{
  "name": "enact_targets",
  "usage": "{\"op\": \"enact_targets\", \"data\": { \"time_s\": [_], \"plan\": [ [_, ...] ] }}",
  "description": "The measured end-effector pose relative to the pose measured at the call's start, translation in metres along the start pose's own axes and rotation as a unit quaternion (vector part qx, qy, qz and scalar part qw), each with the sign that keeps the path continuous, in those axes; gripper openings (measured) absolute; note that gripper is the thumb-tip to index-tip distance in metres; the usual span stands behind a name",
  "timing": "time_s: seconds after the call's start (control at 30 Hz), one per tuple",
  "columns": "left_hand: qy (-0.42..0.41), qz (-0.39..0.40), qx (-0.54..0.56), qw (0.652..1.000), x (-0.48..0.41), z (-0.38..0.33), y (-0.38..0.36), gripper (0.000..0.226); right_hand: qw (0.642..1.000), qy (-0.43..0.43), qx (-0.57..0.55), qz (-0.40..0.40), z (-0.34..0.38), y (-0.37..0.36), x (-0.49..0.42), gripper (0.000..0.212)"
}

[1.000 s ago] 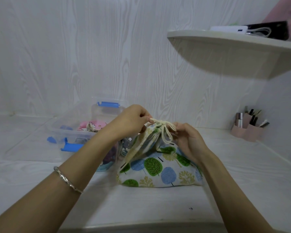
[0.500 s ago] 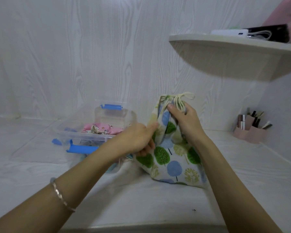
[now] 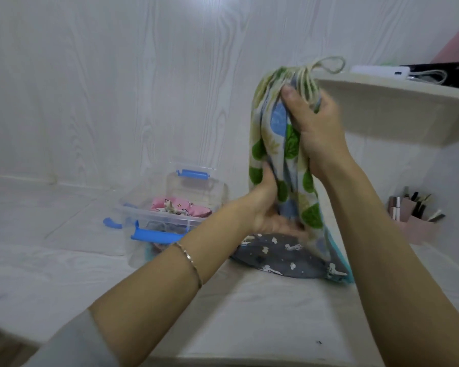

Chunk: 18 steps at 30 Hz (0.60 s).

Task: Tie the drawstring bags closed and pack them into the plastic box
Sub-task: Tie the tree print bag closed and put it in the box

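While left hand [image 3: 265,211] clasps it, right hand [image 3: 317,128] grips bag [image 3: 268,133] (neck).

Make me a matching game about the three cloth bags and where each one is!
Things:
1. tree-print bag
2. pink bag
3. grey bag

Places:
A. in the plastic box
B. lying on the white surface
C. held up by the left hand and the right hand

Pairs: 1-C, 2-A, 3-B
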<state>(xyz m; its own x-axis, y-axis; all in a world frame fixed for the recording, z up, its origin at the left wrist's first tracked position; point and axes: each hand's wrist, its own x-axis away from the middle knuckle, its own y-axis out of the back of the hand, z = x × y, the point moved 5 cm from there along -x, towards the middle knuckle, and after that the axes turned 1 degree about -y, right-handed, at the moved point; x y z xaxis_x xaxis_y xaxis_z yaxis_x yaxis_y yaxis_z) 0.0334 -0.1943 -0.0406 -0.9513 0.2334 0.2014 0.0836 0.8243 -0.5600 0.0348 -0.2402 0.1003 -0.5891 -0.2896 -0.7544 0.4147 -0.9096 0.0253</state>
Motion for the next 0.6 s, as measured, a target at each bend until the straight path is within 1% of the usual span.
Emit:
{"op": "enact_targets", "data": {
  "time_s": [0.1, 0.17, 0.27, 0.33, 0.43, 0.53, 0.6],
  "plan": [
    [-0.102, -0.007, 0.088, 0.991, -0.003, -0.044, -0.006, 0.099, 0.998, 0.039, -0.051, 0.015, 0.023, -0.016, -0.007, 0.008],
    [-0.172, -0.020, 0.109, 0.979, 0.000, -0.075, 0.001, 0.100, 0.996, 0.059, -0.057, 0.037, 0.034, -0.029, -0.010, 0.010],
    [-0.268, -0.074, 0.113, 0.954, 0.017, -0.112, 0.025, 0.098, 0.994, 0.074, -0.044, 0.073, 0.037, -0.049, -0.013, 0.015],
    [-0.304, -0.116, 0.125, 0.937, 0.026, -0.130, 0.050, 0.092, 0.993, 0.062, -0.048, 0.093, 0.031, -0.064, -0.014, 0.018],
    [-0.308, -0.179, 0.135, 0.924, 0.034, -0.142, 0.092, 0.088, 0.991, 0.031, -0.060, 0.115, 0.013, -0.083, -0.016, 0.019],
    [-0.271, -0.237, 0.162, 0.919, 0.041, -0.136, 0.122, 0.082, 0.990, -0.013, -0.051, 0.130, -0.014, -0.096, -0.019, 0.021],
    [-0.248, -0.252, 0.171, 0.919, 0.043, -0.132, 0.135, 0.082, 0.989, -0.043, -0.043, 0.133, -0.033, -0.101, -0.020, 0.027]
  ]
}}
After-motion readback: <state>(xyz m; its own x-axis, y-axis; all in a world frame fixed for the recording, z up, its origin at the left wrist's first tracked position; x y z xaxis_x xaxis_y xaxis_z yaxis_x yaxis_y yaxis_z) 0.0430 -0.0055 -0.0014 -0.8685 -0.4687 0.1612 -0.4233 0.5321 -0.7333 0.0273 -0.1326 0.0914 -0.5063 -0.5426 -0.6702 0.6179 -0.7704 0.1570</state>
